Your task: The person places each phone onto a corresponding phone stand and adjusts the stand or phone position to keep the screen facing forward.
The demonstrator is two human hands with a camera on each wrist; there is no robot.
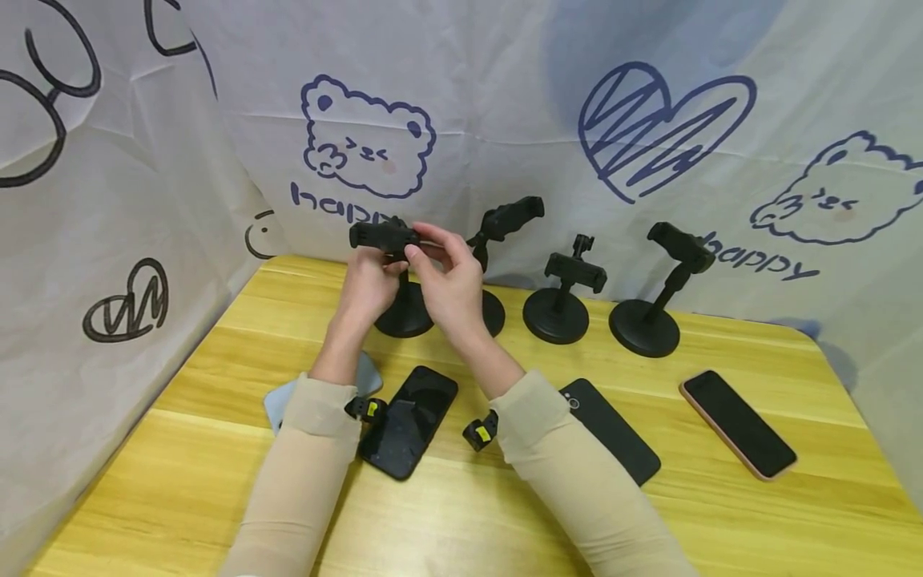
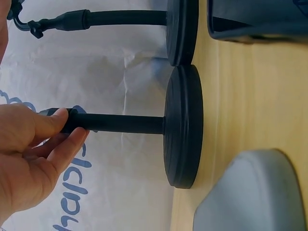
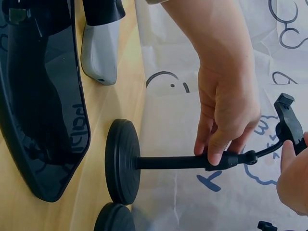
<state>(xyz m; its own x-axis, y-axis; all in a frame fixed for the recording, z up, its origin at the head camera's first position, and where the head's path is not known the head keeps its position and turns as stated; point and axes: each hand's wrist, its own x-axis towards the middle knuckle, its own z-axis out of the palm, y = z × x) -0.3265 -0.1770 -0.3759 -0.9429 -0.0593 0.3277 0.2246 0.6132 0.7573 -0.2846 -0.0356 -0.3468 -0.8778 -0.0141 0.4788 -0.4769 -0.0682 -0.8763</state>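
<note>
The leftmost black phone stand (image 1: 404, 314) stands upright on its round base. My left hand (image 1: 368, 284) grips its pole (image 2: 125, 123) near the collar at the top, thumb on one side and fingers on the other in the left wrist view. At the stand's head, my right hand (image 1: 456, 280) pinches the right end of the phone clamp (image 1: 380, 236). In the right wrist view the clamp (image 3: 288, 115) sits on a thin bent neck above the collar, and the right hand (image 3: 294, 185) shows only partly at the edge. The clamp holds no phone.
Three more black stands, including one with a tilted clamp (image 1: 512, 218), line the back edge. A light-blue phone (image 1: 368, 375), a black phone (image 1: 409, 421), a dark phone lying back up (image 1: 613, 429) and a pink-edged phone (image 1: 737, 425) lie on the wooden table. A drawn-on cloth hangs behind.
</note>
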